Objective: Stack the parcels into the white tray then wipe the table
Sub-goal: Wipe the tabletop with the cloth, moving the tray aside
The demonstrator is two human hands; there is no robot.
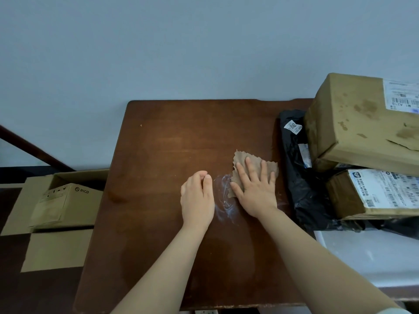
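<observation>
We are risking a smeared finish here: the white smear (223, 200) is lying just left of the cloth (240, 159), and if we are dragging a dry or loaded cloth through it, we are probably only spreading the residue wider over the table (158, 143). We are also working close to the stacked parcels; the black bag parcel (294, 155) is sitting just right of the cloth, with the upper cardboard parcel (353, 123) and the lower cardboard parcel (381, 193) piled further right of it over the white tray (374, 257), so a wide stroke that way could be nudging the pile and tipping the top box. The cloth is thin and ragged, so it may be bunching under our palm. Our right hand (256, 189) is lying flat on the near half of the cloth, fingers straight and spread, pressing it down and not clutching it. Our left hand (197, 196) is resting left of the cloth beyond the smear, fingers loosely curled, grasping nothing, forearm reaching in from the near edge.
</observation>
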